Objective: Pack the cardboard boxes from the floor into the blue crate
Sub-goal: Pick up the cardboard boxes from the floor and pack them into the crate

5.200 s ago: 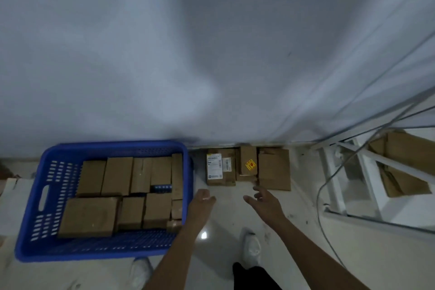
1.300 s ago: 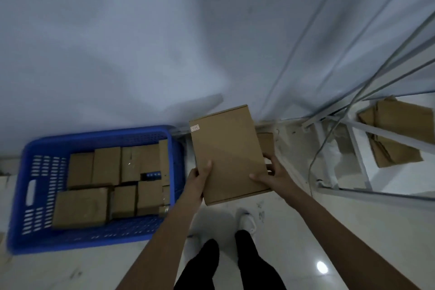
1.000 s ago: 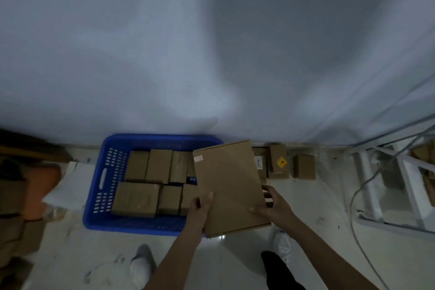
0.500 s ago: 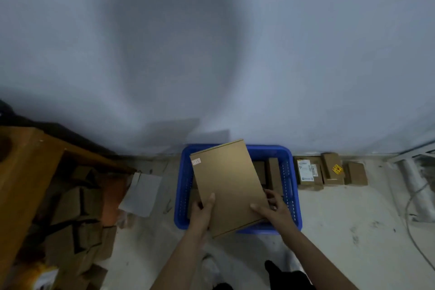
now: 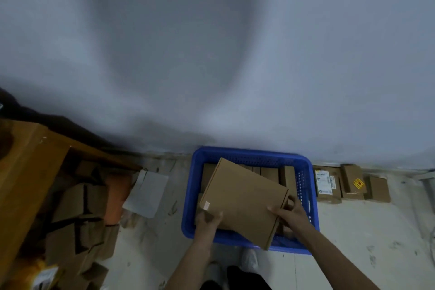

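Observation:
A large flat cardboard box [image 5: 242,200] is held tilted over the blue crate [image 5: 249,155], which stands on the floor against the wall. My left hand [image 5: 208,220] grips its near left corner, by a small white label. My right hand [image 5: 290,215] grips its near right edge. Several smaller cardboard boxes [image 5: 268,173] lie packed inside the crate, mostly hidden under the big box. Three boxes remain on the floor right of the crate: one with a white label [image 5: 327,183], one with a yellow sticker [image 5: 353,182] and a plain one [image 5: 379,189].
A wooden table [image 5: 26,167] stands at the left with a heap of cardboard boxes [image 5: 77,223] and an orange object beneath it. A grey sheet [image 5: 147,192] lies on the floor left of the crate. My shoes [image 5: 249,260] stand just before the crate.
I carried the large box left from the floor stack to the crate. In the last half second it turned and dropped lower, so its label now sits at the near left.

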Available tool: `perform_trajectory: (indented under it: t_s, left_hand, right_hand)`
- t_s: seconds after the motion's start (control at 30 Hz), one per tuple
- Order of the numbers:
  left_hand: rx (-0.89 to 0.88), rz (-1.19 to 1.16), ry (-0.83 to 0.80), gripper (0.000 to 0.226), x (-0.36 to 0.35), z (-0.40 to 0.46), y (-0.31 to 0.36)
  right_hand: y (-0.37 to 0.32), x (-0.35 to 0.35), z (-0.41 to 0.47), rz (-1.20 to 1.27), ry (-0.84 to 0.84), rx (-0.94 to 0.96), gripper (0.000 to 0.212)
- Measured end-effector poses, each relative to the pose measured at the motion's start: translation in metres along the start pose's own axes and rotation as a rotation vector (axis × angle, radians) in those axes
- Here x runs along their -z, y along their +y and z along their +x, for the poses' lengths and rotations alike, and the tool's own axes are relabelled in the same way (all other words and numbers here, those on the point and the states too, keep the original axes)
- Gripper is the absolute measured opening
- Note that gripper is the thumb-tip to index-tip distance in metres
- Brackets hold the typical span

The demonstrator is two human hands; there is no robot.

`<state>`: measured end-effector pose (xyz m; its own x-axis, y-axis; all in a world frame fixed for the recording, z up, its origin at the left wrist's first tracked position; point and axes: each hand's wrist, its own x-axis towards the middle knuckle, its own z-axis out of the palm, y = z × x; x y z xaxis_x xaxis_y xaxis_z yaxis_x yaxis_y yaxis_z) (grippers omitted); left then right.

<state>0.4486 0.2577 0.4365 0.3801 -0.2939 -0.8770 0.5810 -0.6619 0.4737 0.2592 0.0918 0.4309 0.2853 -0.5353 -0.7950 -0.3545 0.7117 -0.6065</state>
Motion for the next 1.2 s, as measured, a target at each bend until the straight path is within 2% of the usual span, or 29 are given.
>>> perform_trajectory:
  t_s: [0.07,0.1,0.23,0.27,0.37,0.47,0.5,0.6,0.67,0.77,1.0,1.13,1.2]
  left_hand:
    - [-0.004,0.084,-0.001,0.082,0.009,0.012,0.009]
    - [-0.004,0.125,-0.018,0.077,0.014,0.024,0.009]
    - [-0.015,0.303,-0.138,0.063,0.017,0.085,0.007]
    - [-0.009,0.327,-0.142,0.059,0.018,0.104,0.005]
    - [-0.010,0.344,-0.140,0.035,0.025,0.169,0.001]
    - [-0.032,0.356,-0.054,0.014,0.026,0.234,-0.002]
    - [-0.042,0.374,-0.029,0.013,0.025,0.250,0.001]
    - [-0.018,0.397,-0.046,0.061,0.015,0.301,-0.002]
    - [-0.012,0.403,-0.054,0.076,0.009,0.326,-0.005]
    - [-0.027,0.412,-0.071,0.077,0.002,0.354,-0.015]
    - [-0.051,0.529,-0.209,0.064,0.003,0.380,-0.041]
    - [-0.049,0.631,-0.221,0.061,0.011,0.391,-0.050]
    - [-0.030,0.663,-0.218,0.063,0.012,0.398,-0.050]
  right_hand:
    - [0.007,0.006,0.022,-0.048,0.009,-0.017,0.086]
    - [0.011,0.007,0.034,-0.075,0.018,-0.033,0.087]
    - [0.024,-0.006,0.084,-0.158,-0.008,-0.049,0.113]
    - [0.027,-0.010,0.099,-0.170,-0.024,-0.053,0.112]
    - [0.042,-0.027,0.152,-0.140,-0.015,-0.053,0.090]
    - [0.062,-0.043,0.217,-0.063,0.047,-0.049,0.086]
    - [0.067,-0.050,0.236,-0.040,0.083,-0.043,0.085]
    - [0.085,-0.066,0.291,0.036,0.168,-0.028,0.068]
    - [0.096,-0.075,0.321,0.065,0.214,-0.037,0.063]
    - [0.114,-0.083,0.356,0.081,0.265,-0.038,0.061]
    - [0.140,-0.107,0.400,0.081,0.219,-0.001,0.052]
    - [0.144,-0.121,0.421,-0.094,0.187,0.033,0.041]
    - [0.148,-0.126,0.430,-0.184,0.146,-0.014,0.049]
